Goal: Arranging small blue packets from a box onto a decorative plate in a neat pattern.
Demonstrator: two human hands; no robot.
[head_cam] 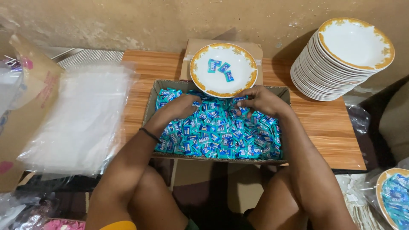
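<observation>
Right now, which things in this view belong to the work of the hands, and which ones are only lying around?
In use:
- left hand and right hand, both in the wrapped candies
- cardboard box of blue wrapped candies
- gold-rimmed plate holding three candies

Lying about:
- stack of plates
- clear plastic bags
- filled plate, lower right
- wooden table

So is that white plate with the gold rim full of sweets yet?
Nearly empty: the gold-rimmed white plate holds only three blue-wrapped sweets.
</observation>
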